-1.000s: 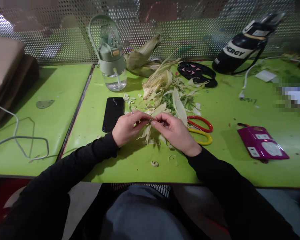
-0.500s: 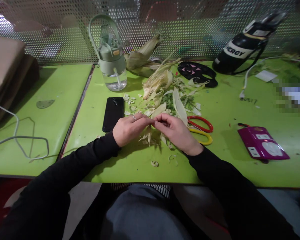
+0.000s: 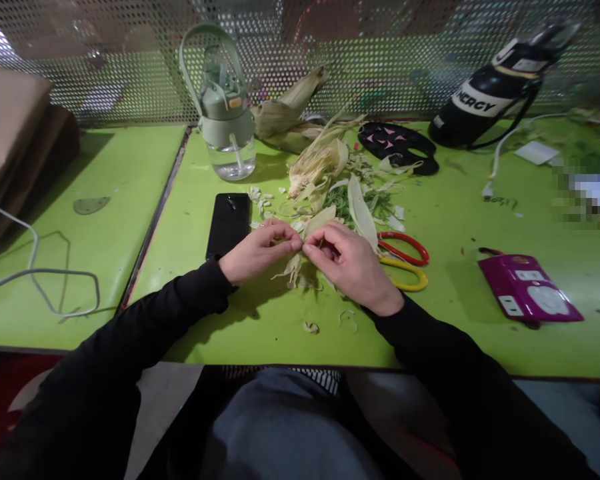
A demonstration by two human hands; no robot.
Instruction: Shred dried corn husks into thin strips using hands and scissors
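Observation:
My left hand (image 3: 263, 252) and my right hand (image 3: 346, 260) meet fingertip to fingertip over the green table, each pinched closed. What they pinch is too small to make out. Beneath and just beyond them lies a loose heap of pale corn husk strips (image 3: 363, 213) and green shreds (image 3: 340, 203). A peeled-back bundle of husk (image 3: 320, 163) rests at the far side of the heap. Scissors with one red and one yellow handle loop (image 3: 405, 275) lie right of my right hand, their blades hidden. A black phone (image 3: 229, 223) lies close behind my left hand.
A pale green water bottle (image 3: 227, 127) stands at the back, with whole husks (image 3: 293, 113) beside it. Farther right are a black mask-like item (image 3: 397, 143), a tilted black bottle (image 3: 485, 100) and a purple power socket (image 3: 530, 287). Brown paper bags (image 3: 13, 133) and a cable (image 3: 65, 272) are left.
My left hand has turned and drawn back slightly, so its fingers now pinch toward the right hand's fingertips. The view has shifted a little; the things on the table stay put.

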